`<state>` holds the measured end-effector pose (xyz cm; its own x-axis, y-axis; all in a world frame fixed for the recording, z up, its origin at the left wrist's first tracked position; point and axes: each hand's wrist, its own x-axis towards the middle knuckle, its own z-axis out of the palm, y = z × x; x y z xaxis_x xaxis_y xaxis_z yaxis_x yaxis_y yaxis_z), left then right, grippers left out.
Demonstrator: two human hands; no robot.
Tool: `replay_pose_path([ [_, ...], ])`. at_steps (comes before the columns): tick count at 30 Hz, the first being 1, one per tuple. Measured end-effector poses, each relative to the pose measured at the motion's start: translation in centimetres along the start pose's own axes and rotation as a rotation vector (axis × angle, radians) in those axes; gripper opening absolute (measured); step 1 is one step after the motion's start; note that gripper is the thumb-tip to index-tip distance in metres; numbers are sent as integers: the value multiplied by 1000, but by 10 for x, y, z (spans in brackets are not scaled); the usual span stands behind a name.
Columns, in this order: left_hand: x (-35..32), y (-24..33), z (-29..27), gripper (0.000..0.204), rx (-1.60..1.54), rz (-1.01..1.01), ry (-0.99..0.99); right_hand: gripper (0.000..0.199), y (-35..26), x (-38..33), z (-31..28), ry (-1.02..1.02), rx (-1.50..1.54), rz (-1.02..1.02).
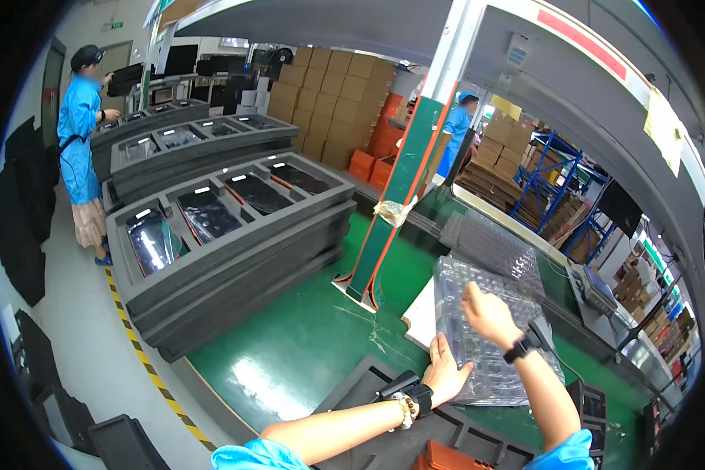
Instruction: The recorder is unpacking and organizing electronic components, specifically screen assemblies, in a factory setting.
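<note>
A clear plastic blister tray (493, 372), possibly several stacked, lies tilted on the green bench in front of me. My left hand (446, 374) rests against its near left edge, fingers stretched and thumb apart. Over the tray's upper part my right hand (489, 315) is closed, with its fingertips curled together. What lies between those fingertips, if anything, is too small to make out. Under my left forearm sits a black foam tray (360, 399) with cut-out compartments. A white board (421, 317) sticks out beside the clear tray.
To the left stand stacked grey foam trays (235, 270) holding dark glossy panels. A green-and-white post (403, 172) rises from the bench (290, 360). An orange case (450, 458) is at the lower edge. Another clear tray (497, 247) lies beyond. A co-worker (80, 133) stands far left.
</note>
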<state>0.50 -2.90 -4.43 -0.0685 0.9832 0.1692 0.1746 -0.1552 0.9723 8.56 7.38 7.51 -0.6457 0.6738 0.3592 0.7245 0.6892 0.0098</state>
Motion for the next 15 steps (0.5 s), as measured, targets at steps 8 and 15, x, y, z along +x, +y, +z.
replay_pose_path([
  [8, -8, 12, 3, 96, -32, -82, -5, 20, -20, 41, 36, -224, -304, -36],
  [15, -6, 18, 3, 94, -141, -118, 77, 21, -21, 43, 37, -259, -251, -1],
])
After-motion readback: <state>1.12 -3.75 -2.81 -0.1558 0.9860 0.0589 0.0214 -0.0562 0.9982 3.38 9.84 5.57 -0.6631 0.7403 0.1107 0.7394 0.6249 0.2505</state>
